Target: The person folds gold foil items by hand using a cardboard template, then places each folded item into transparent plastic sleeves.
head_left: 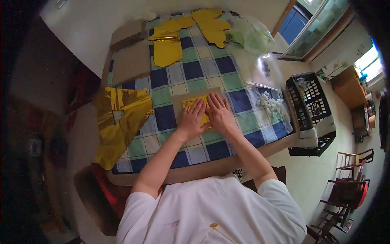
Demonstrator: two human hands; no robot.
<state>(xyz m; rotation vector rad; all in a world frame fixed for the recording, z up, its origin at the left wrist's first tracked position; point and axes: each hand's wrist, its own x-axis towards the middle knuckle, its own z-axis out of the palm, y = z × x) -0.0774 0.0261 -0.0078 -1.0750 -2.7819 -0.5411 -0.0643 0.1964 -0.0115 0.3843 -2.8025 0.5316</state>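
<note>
Card [177, 106]: 1, landmark. Hands: 2 (left hand [193, 123], right hand [220, 116]), over it. Gold patch [204, 119]: 1, on it. Brown boards [132, 62]: at least 2, beyond-left. Gold sheets [118, 136]: 1 left; beyond, 2, possibly joined.

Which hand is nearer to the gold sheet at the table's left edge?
Left. The left hand is to the right of the gold sheet, apart from it; the right hand is farther right.

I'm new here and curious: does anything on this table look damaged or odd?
The gold sheet on the left looks odd: it has a hole and ragged edges, and extends past the checked cloth. It may simply be cut so.
</note>
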